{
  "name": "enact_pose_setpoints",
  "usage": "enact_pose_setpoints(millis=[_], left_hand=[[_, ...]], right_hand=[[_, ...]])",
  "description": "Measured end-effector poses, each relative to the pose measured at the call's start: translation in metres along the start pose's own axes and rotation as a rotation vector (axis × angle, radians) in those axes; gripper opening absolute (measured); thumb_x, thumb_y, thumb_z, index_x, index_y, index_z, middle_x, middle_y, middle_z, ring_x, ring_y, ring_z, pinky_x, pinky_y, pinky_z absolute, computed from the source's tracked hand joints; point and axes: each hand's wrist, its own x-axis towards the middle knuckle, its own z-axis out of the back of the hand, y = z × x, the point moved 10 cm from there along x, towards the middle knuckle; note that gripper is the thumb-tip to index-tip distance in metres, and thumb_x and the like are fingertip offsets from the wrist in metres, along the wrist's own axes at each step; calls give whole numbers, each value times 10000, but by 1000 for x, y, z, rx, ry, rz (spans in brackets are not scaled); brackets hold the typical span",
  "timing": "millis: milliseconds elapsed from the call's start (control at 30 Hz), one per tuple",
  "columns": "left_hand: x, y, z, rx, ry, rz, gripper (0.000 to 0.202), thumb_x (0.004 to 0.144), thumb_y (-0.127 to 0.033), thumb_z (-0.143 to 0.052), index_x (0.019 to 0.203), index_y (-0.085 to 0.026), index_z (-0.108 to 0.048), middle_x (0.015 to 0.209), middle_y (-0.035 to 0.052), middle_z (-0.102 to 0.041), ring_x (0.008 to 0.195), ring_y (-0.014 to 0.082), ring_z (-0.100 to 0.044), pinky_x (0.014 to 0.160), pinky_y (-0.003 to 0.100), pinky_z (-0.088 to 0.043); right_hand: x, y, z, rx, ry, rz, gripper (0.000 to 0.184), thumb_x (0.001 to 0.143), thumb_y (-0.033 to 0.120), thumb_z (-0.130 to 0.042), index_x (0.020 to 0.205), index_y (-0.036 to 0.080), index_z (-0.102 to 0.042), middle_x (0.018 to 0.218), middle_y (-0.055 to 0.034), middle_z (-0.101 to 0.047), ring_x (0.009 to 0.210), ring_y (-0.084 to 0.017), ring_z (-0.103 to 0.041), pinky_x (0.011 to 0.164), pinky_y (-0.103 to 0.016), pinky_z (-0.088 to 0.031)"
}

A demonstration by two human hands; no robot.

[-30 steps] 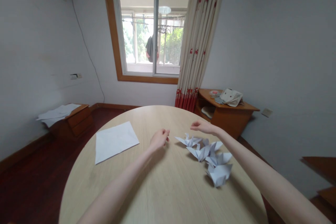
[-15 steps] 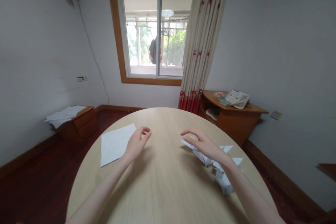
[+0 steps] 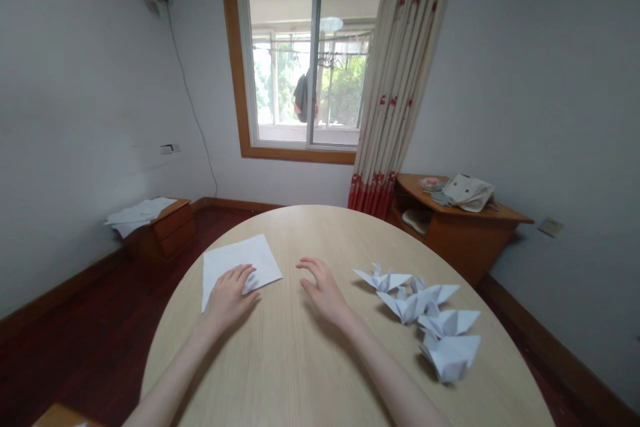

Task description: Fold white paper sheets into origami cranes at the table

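Observation:
White paper lies flat on the left part of the round wooden table. My left hand is over its near edge, palm down, fingers stretched and apart, holding nothing; I cannot tell whether the fingertips touch the sheet. To the right of the paper, over bare wood, my right hand has its fingers curved and the thumb apart, with nothing between them. Several folded white paper cranes stand close together on the right side of the table, beyond my right forearm.
A low wooden cabinet with papers on it stands at the left wall. At the right, a corner desk holds a light cloth bag. A curtain hangs beside the window.
My right hand has moved left, away from the cranes, towards the paper. My left hand has shifted left and down over the sheet, its fingers spreading. The view has turned slightly left.

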Motion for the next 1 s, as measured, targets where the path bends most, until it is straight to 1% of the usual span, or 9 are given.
enact_pose_setpoints(millis=[100,200,300,400,500,600,767,900,1000], left_hand=[[-7,24,-26,115,140,132,580,860,-384,-541,1353,-92,-450,1425,172,-469,1365,346,-343,1095,479,-301],[-12,35,-39,150,204,201,635,891,-432,-489,1389,-47,-405,1453,222,-411,1371,382,-321,1073,547,-304],[-15,32,-43,164,231,193,570,925,-415,-448,1374,-65,-438,1432,218,-442,1335,362,-396,1059,541,-329],[-18,21,-40,187,244,149,456,950,-349,-431,1327,-105,-508,1411,185,-485,1303,331,-449,1070,509,-329],[-23,5,-36,203,251,95,410,954,-322,-455,1294,-110,-546,1382,175,-521,1273,318,-484,1081,479,-323],[-29,-15,-31,207,256,38,397,953,-334,-480,1277,-121,-567,1361,162,-546,1232,315,-519,1071,454,-340],[-39,-58,-23,244,272,-111,396,963,-360,-464,1236,-107,-596,1291,165,-603,1115,322,-590,1024,479,-385],[-48,-85,-24,210,314,-165,387,947,-356,-496,1242,-122,-586,1294,170,-597,1116,320,-589,1008,485,-407],[-56,-103,-23,154,369,-170,415,924,-393,-529,1254,-145,-568,1319,168,-574,1113,328,-584,908,457,-490]], right_hand=[[12,-5,-38,-61,53,-7,410,831,49,-424,1176,194,-592,1319,-94,-564,1251,-194,-491,1068,-393,-368],[20,-8,-73,-135,142,4,444,852,59,-429,1266,155,-553,1411,-123,-501,1307,-212,-449,1085,-388,-356],[21,-9,-102,-205,260,40,480,872,122,-481,1351,154,-491,1485,-127,-405,1365,-230,-376,1112,-401,-318],[13,-12,-116,-269,348,65,474,922,211,-471,1391,144,-450,1478,-147,-403,1373,-251,-360,1123,-448,-285],[1,-16,-113,-326,386,77,452,965,253,-411,1398,127,-445,1468,-158,-412,1378,-262,-349,1129,-479,-256],[-13,-21,-101,-369,402,84,443,979,268,-395,1400,142,-447,1476,-138,-406,1388,-246,-330,1142,-465,-230],[-34,-24,-77,-417,421,65,428,984,274,-396,1393,164,-463,1478,-128,-405,1388,-244,-332,1142,-469,-238],[-53,-23,-59,-432,429,40,420,975,234,-411,1371,114,-488,1459,-154,-428,1378,-255,-349,1149,-459,-245],[-68,-22,-46,-433,443,13,416,966,206,-420,1352,71,-503,1457,-174,-421,1371,-259,-360,1144,-438,-279]])
